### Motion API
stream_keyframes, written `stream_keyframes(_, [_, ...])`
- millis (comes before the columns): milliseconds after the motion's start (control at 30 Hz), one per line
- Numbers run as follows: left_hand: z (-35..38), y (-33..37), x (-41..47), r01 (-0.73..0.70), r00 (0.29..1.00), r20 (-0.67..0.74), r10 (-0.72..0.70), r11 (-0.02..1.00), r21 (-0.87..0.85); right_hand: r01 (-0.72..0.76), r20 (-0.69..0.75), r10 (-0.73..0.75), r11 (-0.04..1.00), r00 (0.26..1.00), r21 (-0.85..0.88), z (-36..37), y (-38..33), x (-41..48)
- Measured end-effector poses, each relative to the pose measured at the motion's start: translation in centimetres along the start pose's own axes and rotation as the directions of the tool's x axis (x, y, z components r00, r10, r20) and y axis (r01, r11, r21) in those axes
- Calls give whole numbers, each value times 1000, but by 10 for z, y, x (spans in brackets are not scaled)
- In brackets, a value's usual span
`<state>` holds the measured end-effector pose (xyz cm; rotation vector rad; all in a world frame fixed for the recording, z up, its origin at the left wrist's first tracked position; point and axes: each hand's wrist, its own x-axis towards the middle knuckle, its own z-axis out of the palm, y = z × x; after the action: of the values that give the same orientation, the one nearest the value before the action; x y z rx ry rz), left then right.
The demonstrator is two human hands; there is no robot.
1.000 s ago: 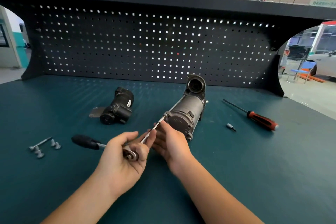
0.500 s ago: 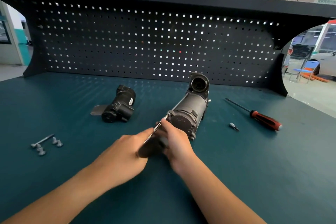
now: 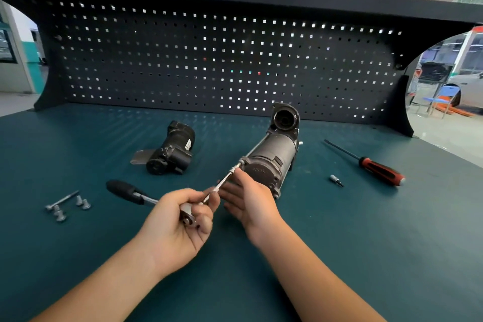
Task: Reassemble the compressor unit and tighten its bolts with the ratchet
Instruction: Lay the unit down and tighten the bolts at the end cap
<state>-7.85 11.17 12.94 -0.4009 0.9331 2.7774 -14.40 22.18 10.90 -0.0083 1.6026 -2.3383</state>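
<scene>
The grey compressor unit (image 3: pixel 271 158) lies on the green bench, its round end toward me. My left hand (image 3: pixel 180 227) grips the head of the ratchet (image 3: pixel 136 195), whose black handle sticks out to the left. A thin extension bar (image 3: pixel 226 181) runs from the ratchet head up to a bolt at the unit's near left corner. My right hand (image 3: pixel 248 198) rests beside the bar near the socket, fingers straight, touching the unit's end. A separate black compressor part (image 3: pixel 170 154) lies to the left.
Loose bolts (image 3: pixel 66 205) lie at the left of the bench. A red-and-black screwdriver (image 3: pixel 373 166) and a small bit (image 3: pixel 336 180) lie to the right. A dark pegboard (image 3: pixel 222 65) closes off the back.
The ratchet handle swung toward me and then back out to the left, while the extension bar stayed on the bolt. My right hand kept its place by the socket.
</scene>
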Motion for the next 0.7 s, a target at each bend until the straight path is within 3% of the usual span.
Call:
stream_keyframes(133, [0,-8,3,-128,990,-11,141,927,354,-5,-18,5,1000,1000,17,0,1,2])
stream_keyframes(200, [-1,-5,2,-192,974,10,227,799,569,-25,-16,25,1000,1000,11,1,2,2])
stream_keyframes(267, [-6,-1,3,-257,939,91,332,501,827,-52,-13,53,999,999,13,1,2,2])
stream_keyframes(333, [-9,2,2,-277,885,228,405,64,959,-63,-12,63,998,998,9,0,3,3])
stream_keyframes(433, [-10,8,0,-184,816,430,387,-531,827,-57,4,57,998,998,4,0,3,4])
stream_keyframes(467, [-9,7,1,-141,793,498,350,-690,710,-56,1,56,998,998,0,0,3,4])
stream_keyframes(500, [-8,6,2,-114,779,542,316,-778,618,-58,-5,58,998,998,-5,0,2,3])
stream_keyframes(533, [-7,6,3,-106,780,548,304,-798,594,-59,-7,59,998,998,-6,-1,2,3])
stream_keyframes(567, [-8,7,4,-133,790,528,311,-753,644,-59,-3,59,998,998,0,-2,2,3])
stream_keyframes(600, [-9,8,4,-201,808,487,332,-621,758,-63,2,63,998,998,11,-2,2,3])
stream_keyframes(633, [-11,6,4,-283,832,431,349,-401,871,-75,4,75,997,997,25,-3,2,3])
stream_keyframes(700, [-11,-1,4,-310,921,229,315,235,921,-100,-3,100,994,995,50,-3,2,3])
